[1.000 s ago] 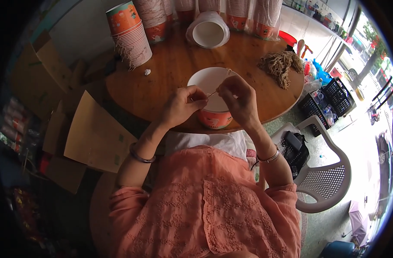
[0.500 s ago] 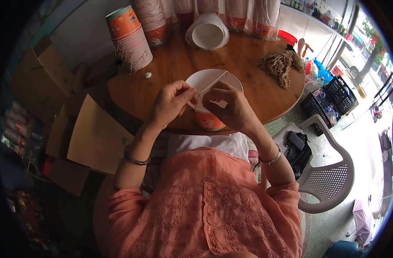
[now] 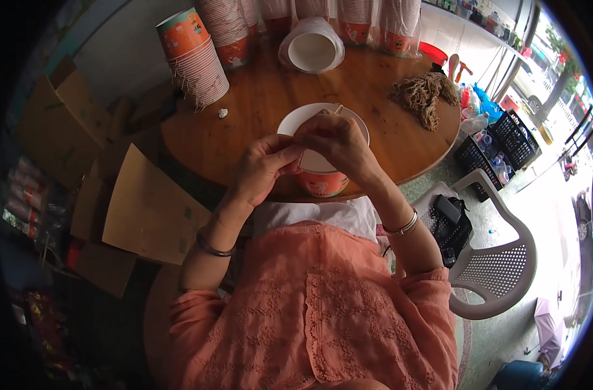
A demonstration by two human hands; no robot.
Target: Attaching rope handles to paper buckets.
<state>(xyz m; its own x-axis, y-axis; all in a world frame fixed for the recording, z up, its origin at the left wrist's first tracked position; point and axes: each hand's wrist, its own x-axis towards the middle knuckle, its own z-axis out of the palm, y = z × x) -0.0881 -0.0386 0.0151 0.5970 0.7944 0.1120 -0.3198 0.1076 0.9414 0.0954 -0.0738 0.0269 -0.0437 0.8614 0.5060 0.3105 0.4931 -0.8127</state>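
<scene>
Hands (image 3: 339,146) pinch string (image 3: 339,108) above bucket (image 3: 326,184)

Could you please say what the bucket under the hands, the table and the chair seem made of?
Bucket: probably coated paper, smooth white inside, printed orange outside. Table: apparently varnished wood, brown with a soft sheen. Chair: likely moulded plastic, pale, with evenly spaced holes.

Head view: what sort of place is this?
Probably a small streetside workroom or shop: a tall stack of orange and white paper buckets on a round brown wooden table, and a pale car outside at right.
</scene>
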